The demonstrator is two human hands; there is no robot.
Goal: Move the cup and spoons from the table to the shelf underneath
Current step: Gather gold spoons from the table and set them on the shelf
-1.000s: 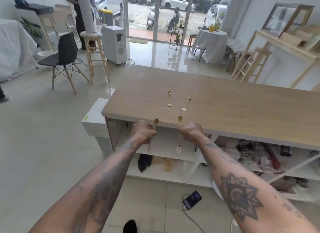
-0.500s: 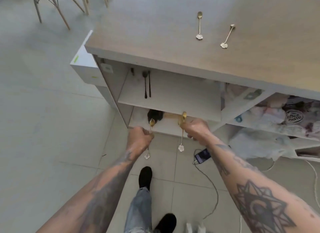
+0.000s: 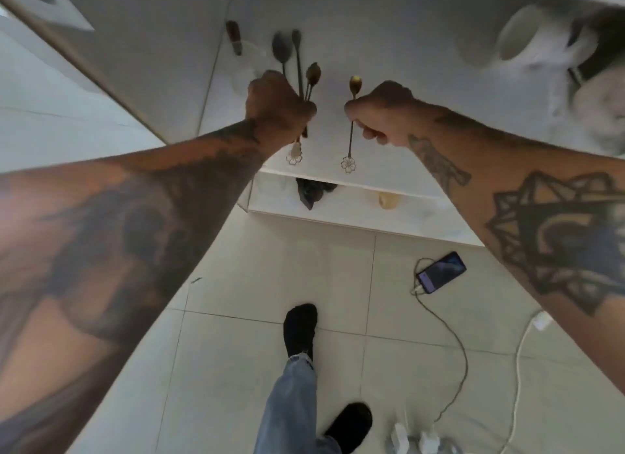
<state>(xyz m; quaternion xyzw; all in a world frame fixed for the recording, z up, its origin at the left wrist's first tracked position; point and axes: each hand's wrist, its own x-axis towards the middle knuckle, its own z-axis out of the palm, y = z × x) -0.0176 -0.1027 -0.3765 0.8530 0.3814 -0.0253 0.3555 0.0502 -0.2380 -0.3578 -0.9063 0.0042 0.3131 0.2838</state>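
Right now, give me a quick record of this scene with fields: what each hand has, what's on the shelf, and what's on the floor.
left hand: closed on a gold spoon, flower end pointing down
right hand: closed on a second gold spoon, bowl up
hand position: both over the white shelf, spoons not yet set down
already on shelf: two dark spoons lying beyond the left hand
floor: phone plugged into a cable
cup: not clearly identifiable, right side blurred
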